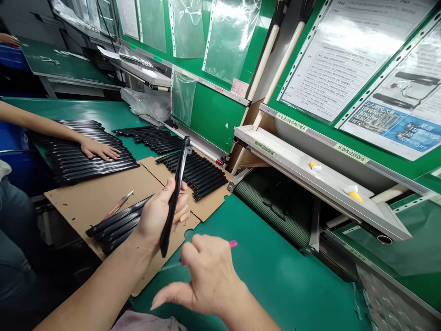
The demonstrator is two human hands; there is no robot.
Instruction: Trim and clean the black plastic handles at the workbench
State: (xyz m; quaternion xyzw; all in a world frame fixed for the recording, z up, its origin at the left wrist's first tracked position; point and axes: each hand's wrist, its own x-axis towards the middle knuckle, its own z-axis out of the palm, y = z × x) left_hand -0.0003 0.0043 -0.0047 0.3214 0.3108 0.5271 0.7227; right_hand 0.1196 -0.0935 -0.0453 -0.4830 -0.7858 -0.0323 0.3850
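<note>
My left hand [156, 214] is closed around a long, glossy black plastic strip [175, 197], held upright and tilted over the bench. Just below and to its right is my right hand [213, 271], fingers curled and thumb stretched out to the left. A slim tool with a pink end [233, 243] pokes out of that fist; a thin, pale, blurred streak shows on the other side, perhaps its blade. Several like black strips [120, 225] lie on brown cardboard [138, 179] behind my left wrist, next to a red craft knife [119, 205].
More black strips lie in rows [198, 172] on the cardboard and farther back. At left, a co-worker's hand [99, 149] rests flat on a large row. A white shelf [324, 174] with small yellow-and-white pieces overhangs a dark ribbed conveyor belt [275, 211]. Green bench top [262, 266] spreads below.
</note>
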